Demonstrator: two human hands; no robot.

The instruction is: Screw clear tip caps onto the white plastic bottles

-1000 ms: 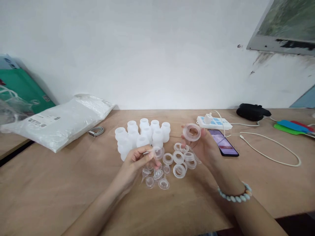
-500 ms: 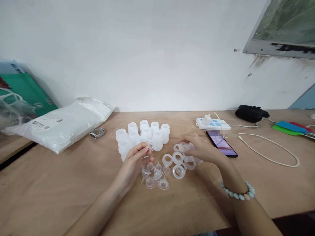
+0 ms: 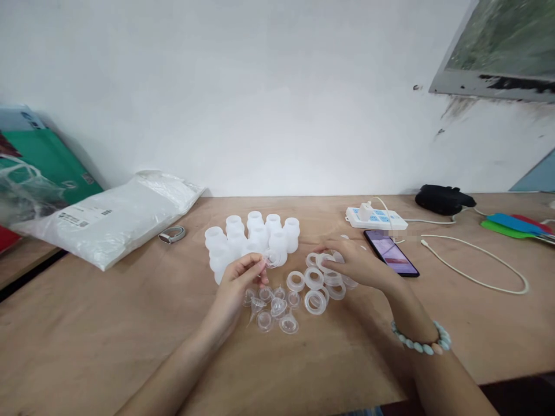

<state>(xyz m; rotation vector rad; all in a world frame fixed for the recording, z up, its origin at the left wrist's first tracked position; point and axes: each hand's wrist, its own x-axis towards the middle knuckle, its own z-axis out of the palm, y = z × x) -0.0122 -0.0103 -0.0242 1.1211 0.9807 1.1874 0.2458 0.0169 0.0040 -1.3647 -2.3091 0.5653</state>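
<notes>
My left hand (image 3: 245, 274) pinches a clear bottle nipple (image 3: 272, 257) between thumb and fingertips, in front of the white bottles. A loose group of clear nipples (image 3: 278, 306) lies on the table just below that hand. On the right, my right hand (image 3: 349, 260) reaches over a pile of translucent rings (image 3: 313, 278), its thumb and fingers closed around one ring (image 3: 325, 263). The palm and wrist hide part of the pile. Behind my left hand stand several milky white bottles (image 3: 259, 236), upright, close together and with open tops.
At the left are a white plastic parcel (image 3: 125, 216) and a watch (image 3: 171, 234). A phone (image 3: 392, 253), a power strip (image 3: 376, 218), a white cable (image 3: 481, 245), a black case (image 3: 444, 200) and coloured spatulas (image 3: 515, 224) lie to the right on the wooden table (image 3: 108, 335).
My left hand has shifted slightly to the right with the nipple. My right hand has shifted only slightly over the rings, and the ring at its fingers now shows its round opening.
</notes>
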